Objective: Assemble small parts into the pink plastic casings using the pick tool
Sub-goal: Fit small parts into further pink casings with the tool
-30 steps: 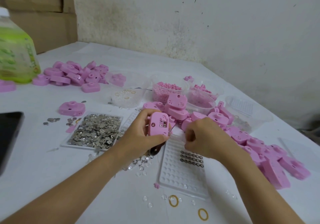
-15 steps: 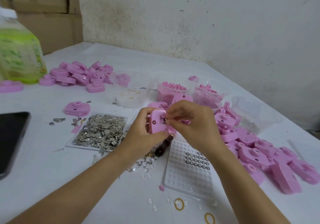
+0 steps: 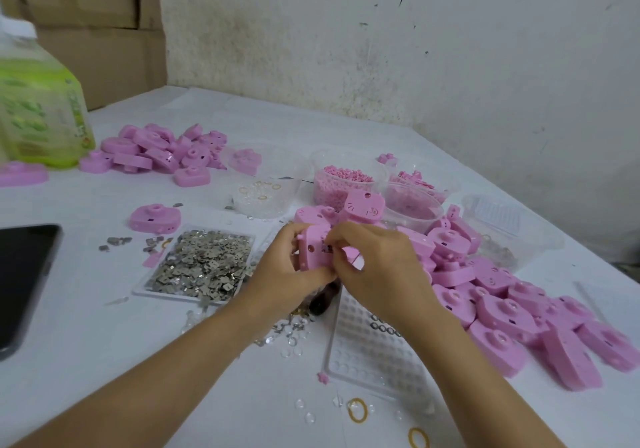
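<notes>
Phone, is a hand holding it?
No, the phone lies on the table, apart from the left hand and right hand, which both grip a casing.

The held casing [image 3: 313,252] is smooth, matt pink plastic, as is the heap of casings [image 3: 491,295] — a soft sheen, no gloss. The loose stampings [image 3: 201,267] are bright, silvery metal that glints. The dimpled tray [image 3: 367,361] and the tubs [image 3: 277,170] are clear, glossy plastic. The phone [image 3: 24,281] has a glossy black face. The boxes [image 3: 97,32] are matt brown cardboard; the wall [image 3: 381,49] is rough, stained white plaster. The table cover [image 3: 86,326] is matt white — cloth or paper, I cannot tell.
</notes>
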